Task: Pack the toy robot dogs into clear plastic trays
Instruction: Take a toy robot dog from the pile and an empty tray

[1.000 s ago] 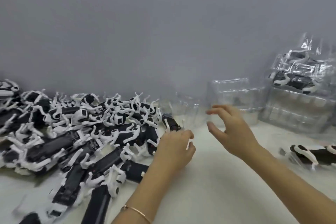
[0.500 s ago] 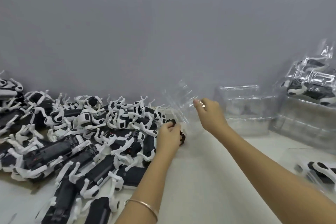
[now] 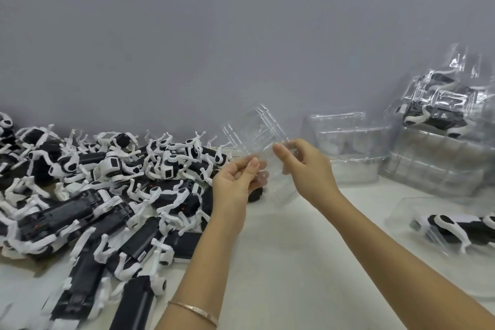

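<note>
Both left hand (image 3: 233, 184) and right hand (image 3: 308, 172) now hold a clear tray (image 3: 254, 131) above the worktop (image 3: 294, 262), fingers (image 3: 281, 149) pinching its edges, so one from the toy dog pile (image 3: 107, 182) probably goes in next.

dogs (image 3: 107, 169) heaped, one tray (image 3: 254, 136) aloft
the black-and-white dogs lay tangled at left; the clear empty tray was tilted in the air beside them; packed trays (image 3: 434, 115) sat stacked at right.
</note>
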`<state>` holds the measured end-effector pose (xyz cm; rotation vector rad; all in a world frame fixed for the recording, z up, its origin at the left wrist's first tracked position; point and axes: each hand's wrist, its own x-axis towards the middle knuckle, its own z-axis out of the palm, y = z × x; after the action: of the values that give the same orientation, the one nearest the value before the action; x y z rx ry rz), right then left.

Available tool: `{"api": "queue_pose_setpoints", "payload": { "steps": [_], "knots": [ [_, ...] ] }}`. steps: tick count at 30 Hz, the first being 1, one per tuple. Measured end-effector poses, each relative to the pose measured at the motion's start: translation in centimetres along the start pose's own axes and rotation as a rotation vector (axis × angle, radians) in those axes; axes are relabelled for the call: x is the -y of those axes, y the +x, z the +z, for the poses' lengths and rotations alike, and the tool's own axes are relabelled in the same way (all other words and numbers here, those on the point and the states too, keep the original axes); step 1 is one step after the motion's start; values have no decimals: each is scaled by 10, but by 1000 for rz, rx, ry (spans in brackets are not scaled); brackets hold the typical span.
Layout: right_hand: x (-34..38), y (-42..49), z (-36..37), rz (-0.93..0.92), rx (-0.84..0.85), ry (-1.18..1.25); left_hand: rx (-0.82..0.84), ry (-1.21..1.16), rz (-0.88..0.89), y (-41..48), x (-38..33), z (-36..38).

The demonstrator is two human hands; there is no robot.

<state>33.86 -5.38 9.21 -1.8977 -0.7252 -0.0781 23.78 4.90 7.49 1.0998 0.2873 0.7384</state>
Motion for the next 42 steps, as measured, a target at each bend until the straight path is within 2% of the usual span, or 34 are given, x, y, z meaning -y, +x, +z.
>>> {"api": "queue_pose_setpoints", "payload": {
  "steps": [3,8,11,13,16,18,20,22,25,26,27,29,30,31,34,39,42],
  "knots": [
    [1,-7,-4,-4,-60,167,-8,-23,43,-9,-3,2],
    [-3,-2,-37,-2,-330,410,-66,-5,57,-10,-9,-3],
    [-4,-4,-59,-49,-285,406,-89,-67,27,-9,-5,-5],
    [-5,-11,-68,-90,-316,388,-99,-156,-37,-9,0,-2],
    [-7,-24,-85,-140,-484,403,-49,-334,-186,-15,11,5],
    [-7,-33,-97,-181,-569,408,-29,-337,-278,-25,24,13],
    [-6,-43,-104,-229,-603,386,-48,-193,-370,-39,43,21],
    [-8,-50,-107,-256,-575,351,-52,74,-473,-51,61,23],
    [-11,-57,-108,-260,-477,289,147,646,-444,-61,72,16],
    [-12,-59,-108,-259,-451,270,176,835,-370,-62,72,14],
    [-12,-61,-110,-257,-430,251,176,1025,-218,-63,70,13],
    [-12,-64,-112,-265,-393,200,156,1235,307,-65,67,11],
    [-12,-66,-113,-282,-378,165,173,1273,504,-63,69,9],
    [-12,-68,-114,-303,-368,129,216,1298,590,-58,72,8],
    [-15,-74,-115,-377,-354,18,296,1286,474,-35,80,14],
    [-23,-84,-115,-584,-304,-183,122,1266,297,-18,101,54],
    [-30,-90,-120,-688,-266,-245,203,1257,262,-12,97,60]
  ]
}}
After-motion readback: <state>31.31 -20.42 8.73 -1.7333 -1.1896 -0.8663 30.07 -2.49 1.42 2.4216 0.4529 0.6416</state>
